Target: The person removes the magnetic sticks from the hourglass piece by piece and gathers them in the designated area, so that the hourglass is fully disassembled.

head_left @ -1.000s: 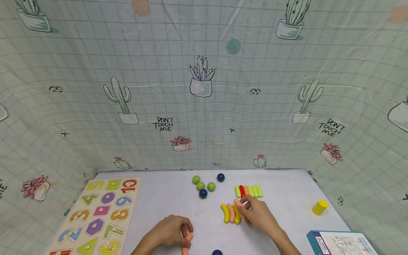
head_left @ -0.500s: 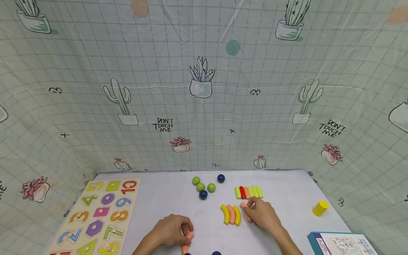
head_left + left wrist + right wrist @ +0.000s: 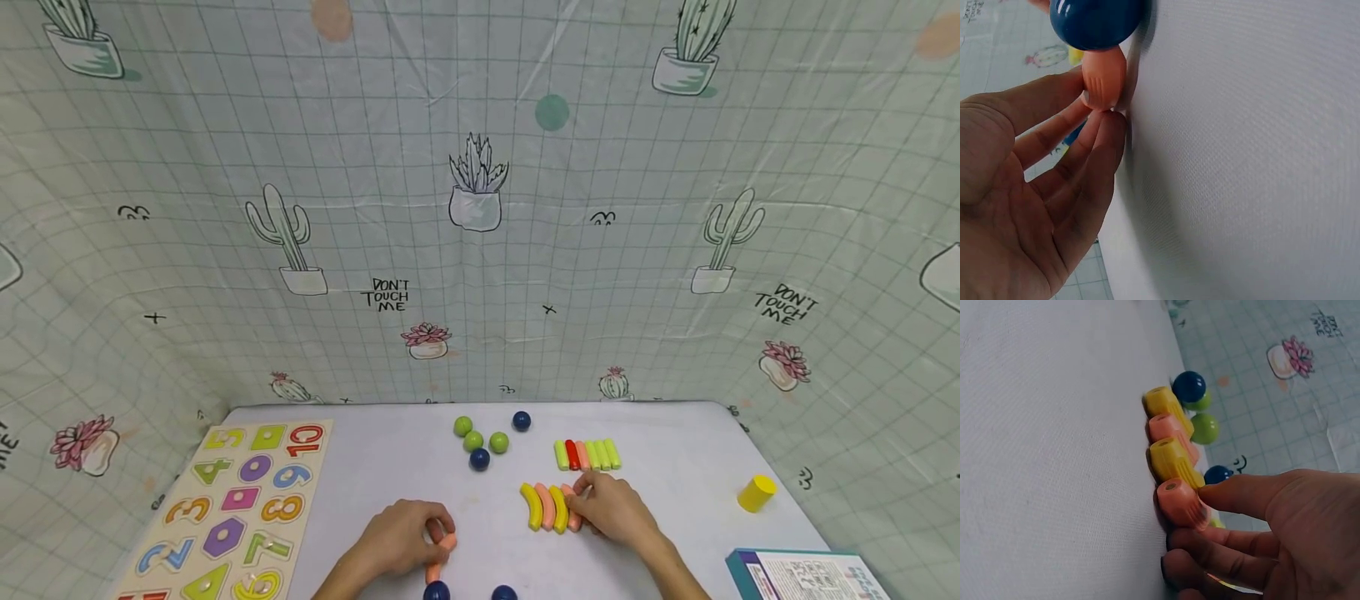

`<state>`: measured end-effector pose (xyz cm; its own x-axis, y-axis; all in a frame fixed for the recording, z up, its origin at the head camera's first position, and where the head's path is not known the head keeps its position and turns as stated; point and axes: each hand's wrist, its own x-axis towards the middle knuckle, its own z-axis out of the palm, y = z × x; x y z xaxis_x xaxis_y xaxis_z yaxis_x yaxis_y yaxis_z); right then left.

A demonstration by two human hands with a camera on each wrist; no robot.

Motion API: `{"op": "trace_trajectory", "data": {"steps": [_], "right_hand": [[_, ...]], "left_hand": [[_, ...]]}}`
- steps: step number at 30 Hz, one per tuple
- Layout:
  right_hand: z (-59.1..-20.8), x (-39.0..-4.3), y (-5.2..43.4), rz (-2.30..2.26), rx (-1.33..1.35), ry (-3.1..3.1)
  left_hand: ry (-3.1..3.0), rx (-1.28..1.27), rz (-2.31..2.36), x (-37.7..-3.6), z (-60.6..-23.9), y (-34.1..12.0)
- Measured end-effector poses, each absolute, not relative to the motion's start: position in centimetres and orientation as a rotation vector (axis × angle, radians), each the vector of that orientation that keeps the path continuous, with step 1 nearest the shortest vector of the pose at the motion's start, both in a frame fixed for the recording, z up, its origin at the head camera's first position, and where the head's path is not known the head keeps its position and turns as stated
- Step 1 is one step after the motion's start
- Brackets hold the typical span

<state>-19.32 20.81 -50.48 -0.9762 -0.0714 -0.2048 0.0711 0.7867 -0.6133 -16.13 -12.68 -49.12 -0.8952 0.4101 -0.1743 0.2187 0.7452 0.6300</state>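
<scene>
Right hand (image 3: 611, 510) pinched salmon curved piece (image 3: 1180, 503), pressed beside yellow curved piece (image 3: 1172, 460) at row's right end. Left hand (image 3: 401, 540) gripped second salmon piece (image 3: 438, 556), touching blue ball (image 3: 1094, 22). Risked nudging ball rolling off counter (image 3: 375, 467), or knocking row askew.

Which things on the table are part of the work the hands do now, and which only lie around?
In use:
- right hand placing a pink curved piece beside the curved row
- left hand pinching another pink piece

Lying about:
- green and blue balls
- straight sticks
- yellow cylinder
- number puzzle board
- box
</scene>
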Motion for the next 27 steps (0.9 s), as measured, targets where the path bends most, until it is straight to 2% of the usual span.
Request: {"op": "trace_trajectory", "data": {"steps": [17, 22, 27], "right_hand": [[-49.5, -19.1, 20.4, -0.838, 0.065, 2.888], [-48.5, -18.3, 18.1, -1.038, -0.303, 2.745], [-48.1, -17.1, 14.6, -1.006, -0.634, 2.595]], "left_hand": [[2.547, 0.472, 0.828, -15.4, -47.9, -13.8], [2.525, 0.474, 0.848, -15.7, -48.1, -12.8], [2.537, 0.539, 0.857, -15.8, -48.2, -11.8]]}}
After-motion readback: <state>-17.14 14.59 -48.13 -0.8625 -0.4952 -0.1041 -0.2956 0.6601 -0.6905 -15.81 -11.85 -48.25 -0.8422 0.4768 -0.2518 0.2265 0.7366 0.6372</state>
